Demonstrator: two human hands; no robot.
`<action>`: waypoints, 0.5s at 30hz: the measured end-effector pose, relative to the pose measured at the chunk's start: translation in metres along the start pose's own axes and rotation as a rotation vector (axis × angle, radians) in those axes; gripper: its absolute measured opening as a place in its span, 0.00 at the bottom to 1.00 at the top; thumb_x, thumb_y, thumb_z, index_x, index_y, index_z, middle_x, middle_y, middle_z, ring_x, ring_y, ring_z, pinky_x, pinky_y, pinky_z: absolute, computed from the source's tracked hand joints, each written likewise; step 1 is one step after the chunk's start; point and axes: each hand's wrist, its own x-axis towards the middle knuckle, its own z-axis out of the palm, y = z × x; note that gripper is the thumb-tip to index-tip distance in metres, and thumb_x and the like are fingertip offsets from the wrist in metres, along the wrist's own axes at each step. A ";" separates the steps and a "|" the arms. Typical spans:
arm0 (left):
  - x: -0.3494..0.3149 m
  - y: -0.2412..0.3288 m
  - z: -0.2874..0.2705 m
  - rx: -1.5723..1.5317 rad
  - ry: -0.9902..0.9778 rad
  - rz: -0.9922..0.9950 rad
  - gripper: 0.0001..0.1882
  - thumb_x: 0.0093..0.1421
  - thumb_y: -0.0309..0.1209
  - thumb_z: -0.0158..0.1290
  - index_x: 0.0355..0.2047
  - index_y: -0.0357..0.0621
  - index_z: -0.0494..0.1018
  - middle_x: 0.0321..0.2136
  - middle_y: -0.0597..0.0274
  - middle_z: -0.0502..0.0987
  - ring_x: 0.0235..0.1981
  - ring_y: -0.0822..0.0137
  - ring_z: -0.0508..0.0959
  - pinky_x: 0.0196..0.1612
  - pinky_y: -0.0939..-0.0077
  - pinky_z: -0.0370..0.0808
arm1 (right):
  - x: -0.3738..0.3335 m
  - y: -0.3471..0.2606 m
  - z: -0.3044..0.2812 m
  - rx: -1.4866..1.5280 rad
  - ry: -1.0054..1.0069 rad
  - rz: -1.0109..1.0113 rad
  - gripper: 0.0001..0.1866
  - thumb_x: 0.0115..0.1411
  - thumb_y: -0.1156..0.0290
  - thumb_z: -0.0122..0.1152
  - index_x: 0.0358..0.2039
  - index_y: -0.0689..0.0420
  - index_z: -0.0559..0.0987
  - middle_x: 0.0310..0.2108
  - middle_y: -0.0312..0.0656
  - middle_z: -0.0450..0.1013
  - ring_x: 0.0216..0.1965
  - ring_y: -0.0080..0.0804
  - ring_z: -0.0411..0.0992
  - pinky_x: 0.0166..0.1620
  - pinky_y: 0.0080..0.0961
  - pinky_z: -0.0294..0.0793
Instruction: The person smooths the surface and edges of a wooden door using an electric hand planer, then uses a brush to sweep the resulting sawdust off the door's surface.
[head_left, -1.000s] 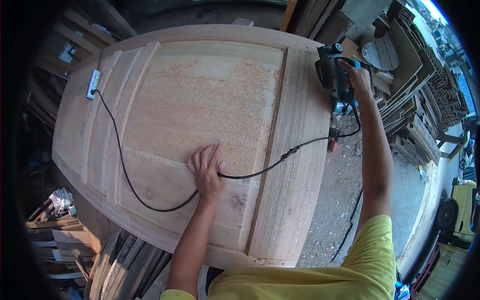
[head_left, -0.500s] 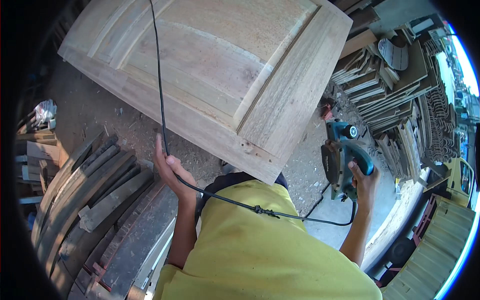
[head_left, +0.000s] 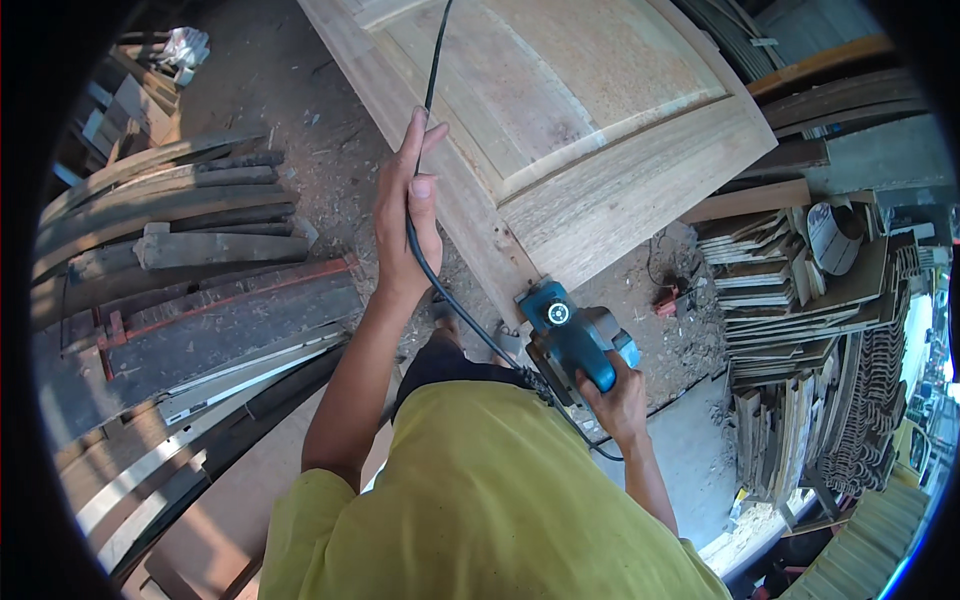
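My right hand (head_left: 615,400) grips the rear handle of a blue-green electric hand planer (head_left: 575,345). The planer's front is at the near corner of a pale wooden panel door (head_left: 620,190); whether it touches the wood I cannot tell. My left hand (head_left: 405,220) is raised by the door's long left edge, fingers mostly stretched out. The black power cord (head_left: 437,65) passes between its thumb and fingers, loosely held. From there the cord runs down past my waist to the planer, with a knotted or taped joint partly behind the tool.
Curved wooden pieces (head_left: 170,205) and long boards (head_left: 230,320) are piled at the left. Thin wooden slats (head_left: 765,270) stand stacked at the right. Debris and a small red object (head_left: 668,300) lie on the floor beyond the planer.
The planer has come inward from the right to the door's near corner. My left hand has risen along the cord. The view has turned, so the door now appears farther right.
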 end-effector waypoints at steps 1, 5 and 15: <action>-0.003 0.004 0.002 0.000 0.013 -0.024 0.36 0.84 0.52 0.31 0.79 0.39 0.62 0.61 0.47 0.82 0.53 0.58 0.77 0.61 0.65 0.72 | 0.004 0.001 0.000 -0.003 -0.082 0.053 0.21 0.59 0.59 0.76 0.44 0.59 0.81 0.29 0.61 0.81 0.37 0.67 0.83 0.41 0.52 0.80; -0.014 0.012 0.002 0.018 0.033 -0.117 0.35 0.84 0.52 0.31 0.78 0.41 0.64 0.61 0.51 0.84 0.55 0.60 0.73 0.64 0.65 0.69 | 0.010 -0.016 0.005 -0.001 -0.075 -0.005 0.33 0.59 0.67 0.75 0.65 0.51 0.73 0.43 0.66 0.84 0.45 0.70 0.82 0.49 0.52 0.82; -0.016 0.014 -0.004 0.080 0.110 -0.133 0.37 0.84 0.55 0.29 0.78 0.42 0.64 0.61 0.54 0.84 0.60 0.58 0.70 0.67 0.64 0.66 | 0.031 -0.015 0.014 0.070 -0.129 -0.114 0.38 0.55 0.77 0.69 0.69 0.52 0.76 0.49 0.65 0.83 0.52 0.68 0.82 0.55 0.51 0.82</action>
